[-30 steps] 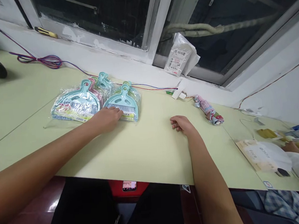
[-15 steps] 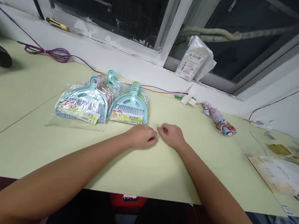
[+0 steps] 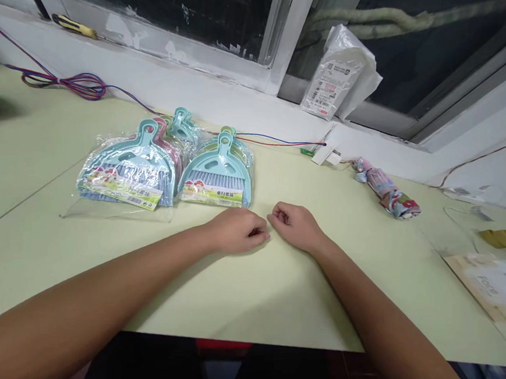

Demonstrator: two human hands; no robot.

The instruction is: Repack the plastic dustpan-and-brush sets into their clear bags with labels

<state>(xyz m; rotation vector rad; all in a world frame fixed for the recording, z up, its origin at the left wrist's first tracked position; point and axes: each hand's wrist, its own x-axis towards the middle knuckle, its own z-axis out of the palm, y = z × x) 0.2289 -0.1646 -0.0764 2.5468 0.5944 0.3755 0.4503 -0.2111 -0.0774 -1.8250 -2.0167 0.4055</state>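
Note:
My left hand rests on the pale yellow table, its fingers curled into a loose fist with nothing in it. Close by on the right, my right hand lies in a similar loose fist, also holding nothing; a narrow gap parts the two. Just beyond the left hand is a small light-blue dustpan and brush set in clear wrap, with green behind it. Further left lies another wrapped stack of dustpan and brush sets, blue in front and pink behind.
Bundled red and blue wire runs along the wall. A screwdriver and a plastic-wrapped white packet sit on the window ledge. A folded patterned umbrella lies right; beyond it are a printed bag and yellow cloth.
The view has shifted and come slightly closer. Both hands stay in place on the table, still curled. The other person's hand at the right edge has gone out of view.

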